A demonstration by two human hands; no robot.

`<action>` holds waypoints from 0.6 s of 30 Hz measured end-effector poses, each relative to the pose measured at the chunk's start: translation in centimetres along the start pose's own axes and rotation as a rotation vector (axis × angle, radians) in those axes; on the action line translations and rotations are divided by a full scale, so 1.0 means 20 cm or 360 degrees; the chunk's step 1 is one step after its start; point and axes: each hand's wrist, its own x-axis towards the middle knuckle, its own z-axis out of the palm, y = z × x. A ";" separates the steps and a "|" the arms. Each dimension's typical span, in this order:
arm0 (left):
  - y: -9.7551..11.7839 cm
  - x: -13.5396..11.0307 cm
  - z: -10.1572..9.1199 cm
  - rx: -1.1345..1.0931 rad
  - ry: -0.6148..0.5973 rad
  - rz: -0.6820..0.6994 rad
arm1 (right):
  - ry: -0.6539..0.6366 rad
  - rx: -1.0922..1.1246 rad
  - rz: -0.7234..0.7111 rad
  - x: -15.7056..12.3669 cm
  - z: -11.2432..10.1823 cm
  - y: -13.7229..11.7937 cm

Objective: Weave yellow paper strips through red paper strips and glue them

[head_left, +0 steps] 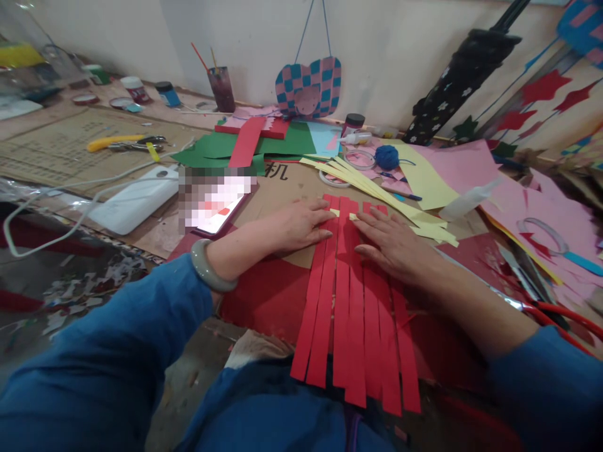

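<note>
Several long red paper strips (349, 314) lie side by side, their lower ends reaching over the table edge toward me. My left hand (301, 225) rests flat across their upper left part, fingers stretched out. From the other side, my right hand (389, 242) lies on the upper right part with its fingers spread. Small bits of yellow paper (335, 213) show among the red strips by the fingertips; how far they run under the hands is hidden. Beyond my right hand, loose pale yellow strips (377, 188) lie fanned out.
To the left are a lit phone (221, 204), a white power bank (136, 199) with a cable, and a yellow cutter (115, 143). Green paper (202, 152) and blue yarn (387, 157) lie at the back. Red-handled scissors (565, 320), a glue bottle (471, 198) and pink paper (464, 160) lie right.
</note>
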 end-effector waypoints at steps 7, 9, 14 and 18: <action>0.05 -0.02 -0.10 0.0140 0.0084 0.0061 | 0.0034 -0.0039 0.0060 -0.03 -0.04 0.11; 0.09 0.00 -0.12 0.0179 0.0069 0.0124 | 0.0056 -0.0035 0.0028 -0.04 -0.03 0.11; 0.18 0.10 -0.08 0.0155 -0.0078 -0.0027 | 0.0080 -0.0025 -0.0046 -0.05 -0.02 0.06; 0.19 0.15 0.00 0.0065 -0.0106 -0.0150 | -0.0001 -0.0057 -0.0037 -0.06 -0.03 0.01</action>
